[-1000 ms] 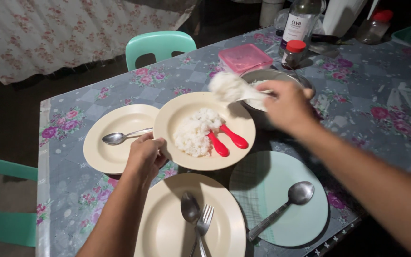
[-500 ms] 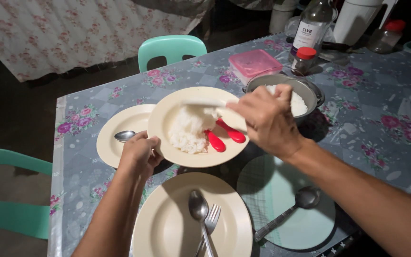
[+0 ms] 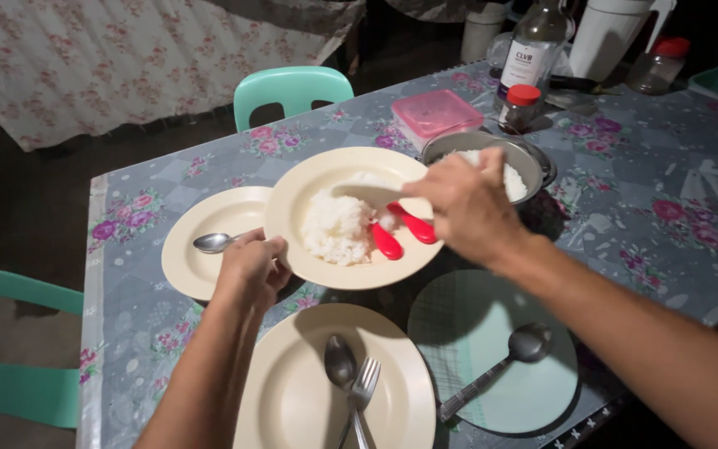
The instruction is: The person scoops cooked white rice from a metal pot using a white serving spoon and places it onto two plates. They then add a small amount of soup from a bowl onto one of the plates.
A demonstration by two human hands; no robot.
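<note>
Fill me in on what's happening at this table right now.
A person is dishing out rice. The left hand grips the rim of a cream plate held above the table, with a mound of rice and two red-handled utensils on it. The right hand holds a white rice paddle over that mound. A metal pot of rice sits just behind. Three other plates with spoons, one also with a fork, lie on the flowered tablecloth.

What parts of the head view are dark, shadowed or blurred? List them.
Head view: light falls on the table from above; the floor and top right background go dark; both arms cast shadows on the pale green plate; the rice paddle in the right hand is slightly motion-blurred.
</note>
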